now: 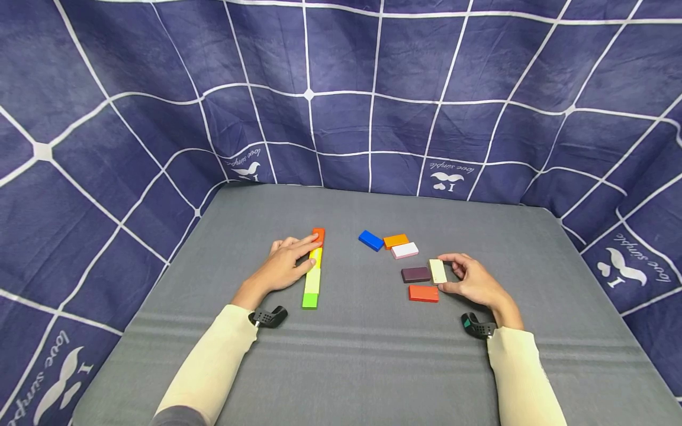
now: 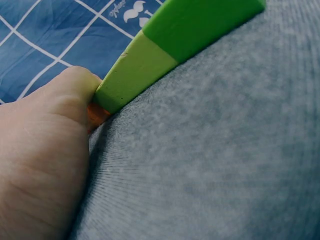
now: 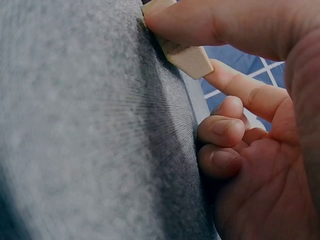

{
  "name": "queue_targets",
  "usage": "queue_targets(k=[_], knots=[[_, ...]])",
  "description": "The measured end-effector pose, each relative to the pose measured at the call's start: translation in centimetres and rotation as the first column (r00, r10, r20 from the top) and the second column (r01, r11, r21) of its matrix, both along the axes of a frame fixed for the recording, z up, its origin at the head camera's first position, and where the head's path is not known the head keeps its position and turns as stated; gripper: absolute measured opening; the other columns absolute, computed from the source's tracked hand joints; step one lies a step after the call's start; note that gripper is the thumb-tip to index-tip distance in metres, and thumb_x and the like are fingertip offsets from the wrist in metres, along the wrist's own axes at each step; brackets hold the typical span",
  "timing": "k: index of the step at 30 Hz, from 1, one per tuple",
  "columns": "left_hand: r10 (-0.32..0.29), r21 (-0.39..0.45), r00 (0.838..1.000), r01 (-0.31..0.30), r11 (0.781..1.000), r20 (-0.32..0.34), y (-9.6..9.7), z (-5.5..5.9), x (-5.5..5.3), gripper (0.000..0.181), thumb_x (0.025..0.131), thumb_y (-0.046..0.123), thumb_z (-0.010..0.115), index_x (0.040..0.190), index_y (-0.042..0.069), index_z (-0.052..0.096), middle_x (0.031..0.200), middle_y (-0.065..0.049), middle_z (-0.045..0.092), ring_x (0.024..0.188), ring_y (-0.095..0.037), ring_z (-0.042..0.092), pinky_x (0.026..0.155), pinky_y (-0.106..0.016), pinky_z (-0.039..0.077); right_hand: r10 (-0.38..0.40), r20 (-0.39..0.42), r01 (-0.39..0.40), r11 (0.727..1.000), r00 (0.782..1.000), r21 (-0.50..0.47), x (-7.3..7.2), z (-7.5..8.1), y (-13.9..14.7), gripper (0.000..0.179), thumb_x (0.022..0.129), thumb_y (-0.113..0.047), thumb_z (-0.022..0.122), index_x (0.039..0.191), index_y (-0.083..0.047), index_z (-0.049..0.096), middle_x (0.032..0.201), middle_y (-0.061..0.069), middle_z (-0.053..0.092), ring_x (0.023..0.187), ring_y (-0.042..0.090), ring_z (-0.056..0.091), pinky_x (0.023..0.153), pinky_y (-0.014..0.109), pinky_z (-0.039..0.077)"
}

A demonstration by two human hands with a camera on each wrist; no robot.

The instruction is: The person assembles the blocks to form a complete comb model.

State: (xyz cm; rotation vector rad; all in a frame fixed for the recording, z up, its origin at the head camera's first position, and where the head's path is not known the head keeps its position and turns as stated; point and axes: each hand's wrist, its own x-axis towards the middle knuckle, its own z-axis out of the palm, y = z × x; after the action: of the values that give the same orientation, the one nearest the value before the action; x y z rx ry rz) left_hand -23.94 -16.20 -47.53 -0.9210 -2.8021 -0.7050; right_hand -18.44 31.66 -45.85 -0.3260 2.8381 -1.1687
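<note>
A straight row of flat wooden blocks lies end to end on the grey cloth: an orange-red block (image 1: 318,231) at the far end, then yellow (image 1: 317,255), pale yellow-green (image 1: 312,280) and bright green (image 1: 309,300) nearest. My left hand (image 1: 282,264) rests at the row's left side, its extended fingers over the orange-red block and its thumb by the yellow one. Between thumb and index finger, my right hand (image 1: 471,281) pinches a cream block (image 1: 437,271), the other fingers curled in the right wrist view. The thumb covers part of this block (image 3: 192,61) there.
Left of the cream block lies a dark purple block (image 1: 415,274), with a red block (image 1: 424,293) in front of it. Farther back are white (image 1: 405,251), orange (image 1: 396,241) and blue (image 1: 370,240) blocks. A blue checked curtain (image 1: 341,124) hangs behind the table.
</note>
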Motion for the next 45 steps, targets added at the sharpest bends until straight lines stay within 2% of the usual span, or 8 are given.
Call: queue_targets(k=[8,14,22,27,31,38,45], knots=[[-0.011,0.006,1.0,0.011,1.0,-0.006,-0.1,0.1,0.0,0.05,0.101,0.041,0.055,0.149,0.027,0.05,0.16,0.004,0.04,0.123,-0.019,0.051,0.097,-0.047,0.026,0.003,-0.024,-0.004,0.999,1.0,-0.054,0.2,0.1,0.0,0.056,0.075,-0.015,0.087,0.125,-0.009,0.063,0.09,0.006,0.048,0.079,0.011,0.043,0.068,0.022,0.034],[-0.01,0.001,1.0,0.01,1.0,0.023,-0.2,0.1,-0.1,0.051,0.102,0.042,0.054,0.15,0.028,0.049,0.161,0.006,0.039,0.123,-0.017,0.049,0.099,-0.046,0.024,-0.013,0.004,0.014,0.998,1.0,-0.063,0.2,0.1,0.1,0.057,0.075,-0.016,0.087,0.126,-0.009,0.063,0.09,0.005,0.047,0.078,0.009,0.042,0.067,0.022,0.035],[-0.011,0.004,1.0,0.011,1.0,0.023,-0.2,0.1,0.0,0.05,0.102,0.042,0.054,0.149,0.027,0.05,0.161,0.005,0.039,0.122,-0.017,0.049,0.097,-0.044,0.024,-0.013,0.013,0.016,0.981,1.0,-0.193,0.2,0.0,0.2,0.057,0.077,-0.01,0.086,0.128,-0.005,0.061,0.094,0.008,0.05,0.08,0.008,0.044,0.066,0.019,0.039],[-0.01,0.009,1.0,0.01,1.0,0.019,-0.1,0.1,0.0,0.049,0.102,0.042,0.053,0.15,0.028,0.049,0.161,0.006,0.039,0.123,-0.016,0.049,0.097,-0.044,0.024,-0.017,-0.004,0.016,0.975,1.0,-0.222,0.2,-0.1,0.2,0.058,0.077,-0.008,0.085,0.129,-0.004,0.06,0.095,0.01,0.051,0.081,0.01,0.045,0.067,0.018,0.039],[-0.008,0.006,1.0,0.008,1.0,0.026,-0.1,0.1,0.0,0.049,0.103,0.043,0.052,0.15,0.029,0.048,0.162,0.008,0.037,0.125,-0.016,0.048,0.099,-0.045,0.023,-0.023,-0.027,0.017,0.975,0.999,-0.221,0.2,0.1,0.1,0.058,0.076,-0.007,0.086,0.128,-0.003,0.06,0.094,0.011,0.05,0.08,0.014,0.044,0.066,0.02,0.038],[0.0,0.004,0.999,-0.001,1.0,0.033,-0.1,0.1,0.1,0.049,0.103,0.041,0.051,0.15,0.03,0.048,0.162,0.01,0.037,0.126,-0.016,0.048,0.099,-0.045,0.023,-0.017,-0.083,0.002,0.984,0.996,-0.177,0.4,1.8,-0.7,0.057,0.076,-0.012,0.087,0.127,-0.007,0.06,0.09,0.012,0.047,0.077,0.015,0.041,0.065,0.024,0.034],[-0.004,0.006,1.0,0.004,1.0,0.027,-0.1,0.1,0.1,0.049,0.103,0.041,0.051,0.15,0.029,0.048,0.162,0.009,0.037,0.126,-0.017,0.048,0.098,-0.046,0.024,-0.024,-0.116,0.009,0.992,0.993,-0.125,0.5,2.8,-1.2,0.056,0.077,-0.018,0.087,0.125,-0.011,0.061,0.09,0.015,0.045,0.078,0.016,0.039,0.064,0.026,0.032]])
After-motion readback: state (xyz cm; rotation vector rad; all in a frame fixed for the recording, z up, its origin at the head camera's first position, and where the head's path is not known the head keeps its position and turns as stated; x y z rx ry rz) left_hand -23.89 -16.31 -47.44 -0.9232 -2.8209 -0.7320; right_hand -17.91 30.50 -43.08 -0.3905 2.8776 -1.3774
